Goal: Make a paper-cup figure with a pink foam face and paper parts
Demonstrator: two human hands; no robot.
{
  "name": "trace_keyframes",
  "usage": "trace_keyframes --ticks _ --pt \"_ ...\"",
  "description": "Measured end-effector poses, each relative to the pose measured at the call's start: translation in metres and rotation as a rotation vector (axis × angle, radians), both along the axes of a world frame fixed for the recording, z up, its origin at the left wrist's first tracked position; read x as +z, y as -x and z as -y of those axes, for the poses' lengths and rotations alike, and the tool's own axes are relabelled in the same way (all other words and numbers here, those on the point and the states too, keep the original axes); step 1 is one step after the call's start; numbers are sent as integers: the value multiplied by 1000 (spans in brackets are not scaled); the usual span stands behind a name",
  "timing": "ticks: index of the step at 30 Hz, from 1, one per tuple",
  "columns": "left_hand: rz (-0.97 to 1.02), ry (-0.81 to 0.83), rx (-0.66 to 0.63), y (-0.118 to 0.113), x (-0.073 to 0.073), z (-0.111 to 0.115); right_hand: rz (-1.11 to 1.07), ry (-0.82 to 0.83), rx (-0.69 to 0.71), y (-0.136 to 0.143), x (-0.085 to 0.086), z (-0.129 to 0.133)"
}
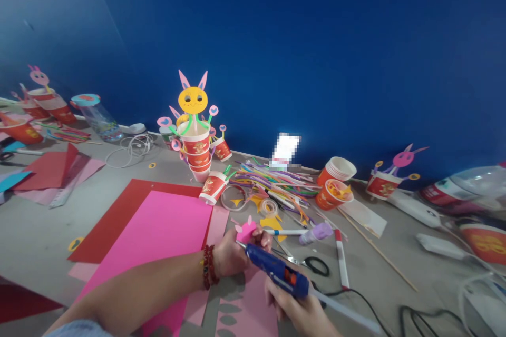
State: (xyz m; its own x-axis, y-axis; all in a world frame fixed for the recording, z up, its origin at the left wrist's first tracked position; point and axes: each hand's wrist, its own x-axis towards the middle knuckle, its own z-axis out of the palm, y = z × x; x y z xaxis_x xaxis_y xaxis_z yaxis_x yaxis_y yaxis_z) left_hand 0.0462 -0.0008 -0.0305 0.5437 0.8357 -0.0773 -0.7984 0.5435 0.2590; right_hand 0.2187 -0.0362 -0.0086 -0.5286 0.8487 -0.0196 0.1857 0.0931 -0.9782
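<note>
My left hand (233, 254) holds a small pink paper cutout (246, 231) with ear-like tips, its fingers curled around the lower part. In my right hand (294, 303) is a blue hot glue gun (276, 268), its nozzle at the edge of the pink cutout; whether it touches, I cannot tell. A clear glue stick sticks out of the gun's back end. Below both hands lies a light pink sheet (253, 300) with oval holes. Black-handled scissors (316, 266) lie just right of the gun, beside a purple glue stick tube (316, 233).
Bright pink paper (158, 237) covers the table at left. A stack of red cups with a yellow rabbit face (193, 100) stands behind, near a pile of coloured pipe cleaners (272, 181). At right are a wooden stick (379, 250), a red-capped marker (342, 260) and a black cord (363, 300).
</note>
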Motion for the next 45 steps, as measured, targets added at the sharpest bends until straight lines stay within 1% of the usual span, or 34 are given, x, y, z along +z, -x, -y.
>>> trace_keyframes --ticks 2,3,4,6,9,12,14,16,17,18,20,21,22,23,24,25,28,31,35,39,42,45 --pt "-2 7 5 0 2 0 -95 214 140 -7 -4 2" --pt "-4 6 7 -1 3 0 -150 272 181 -10 -5 2" --pt "-6 6 11 -1 3 0 -201 290 198 -12 -5 2" --pt "-11 5 21 -1 1 0 -250 247 198 -16 -2 0" --pt "-27 5 20 0 -3 1 -222 111 171 -22 7 -4" --pt "-45 3 0 2 -3 2 -221 -14 103 -33 18 -7" --pt "-50 4 -8 4 -1 3 -232 -110 2 -46 26 -11" --pt "-51 8 -12 5 2 3 -212 -241 -162 -67 34 -17" --pt "-52 11 -17 5 3 3 -157 -292 -229 -79 37 -21" --pt "-53 14 -21 5 4 3 -88 -353 -338 -92 39 -27" --pt "-55 21 -32 5 4 3 52 -496 -603 -121 39 -41" --pt "-54 23 -35 5 3 3 174 -538 -690 -135 38 -48" --pt "-54 25 -40 5 2 4 354 -563 -752 -149 36 -56" --pt "-51 25 -37 4 1 4 561 -577 -810 -161 33 -63" --pt "-49 31 -35 4 0 4 781 -570 -834 -172 30 -69" --pt "-51 44 -26 4 -2 4 982 -547 -828 -181 27 -74" --pt "-45 49 -40 5 -5 3 1113 -509 -814 -199 16 -86" --pt "-42 53 -65 7 -4 2 1182 -469 -773 -206 7 -92" --pt "-39 52 -55 7 -3 2 1250 -430 -707 -207 0 -97" --pt "-45 33 -32 6 -4 3 1295 -430 -631 -208 -1 -98" --pt "-45 -17 -1 6 -6 3 1314 -447 -587 -212 -1 -98" --pt "-115 -58 39 5 -5 3 1328 -484 -570 -218 3 -96"
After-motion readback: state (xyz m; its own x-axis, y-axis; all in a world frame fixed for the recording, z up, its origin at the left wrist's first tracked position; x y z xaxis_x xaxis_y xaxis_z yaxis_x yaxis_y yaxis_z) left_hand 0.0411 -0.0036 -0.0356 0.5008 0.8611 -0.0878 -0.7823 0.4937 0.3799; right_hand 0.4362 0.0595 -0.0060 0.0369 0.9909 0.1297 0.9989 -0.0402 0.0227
